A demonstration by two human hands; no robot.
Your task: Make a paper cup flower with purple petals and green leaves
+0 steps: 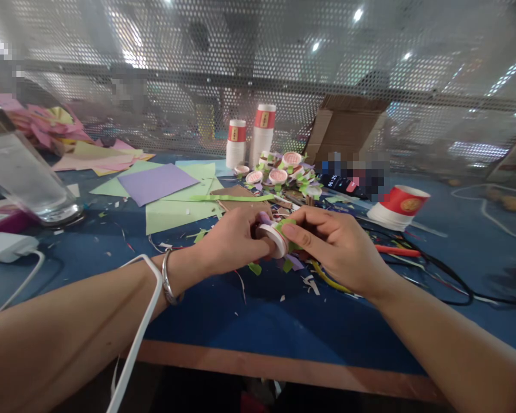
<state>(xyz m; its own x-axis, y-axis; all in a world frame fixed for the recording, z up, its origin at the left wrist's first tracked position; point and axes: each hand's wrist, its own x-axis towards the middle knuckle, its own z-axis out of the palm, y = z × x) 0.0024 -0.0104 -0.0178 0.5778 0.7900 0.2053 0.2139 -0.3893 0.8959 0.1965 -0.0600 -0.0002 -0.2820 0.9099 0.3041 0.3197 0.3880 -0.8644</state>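
My left hand (236, 238) is wrapped round a small white round piece (276, 241), with a finger against its flat face. Bits of green and purple paper stick out from the piece's edge. From the other side, my right hand (327, 241) pinches green paper (287, 226) at the rim. Just behind the hands, a pile of similar round pieces (278, 175) with pink printed tops and paper bits rests on the blue table (206, 321). A light green strip (232, 198) lies across brown cardboard.
Stacked paper cups (263, 137) stand behind the pile, and a red-and-white cup (399, 207) stands tilted at the right. A glass (30, 172) is at the left. Coloured sheets (157, 182), a phone (341, 183), black cables (451, 281) and scraps surround the hands.
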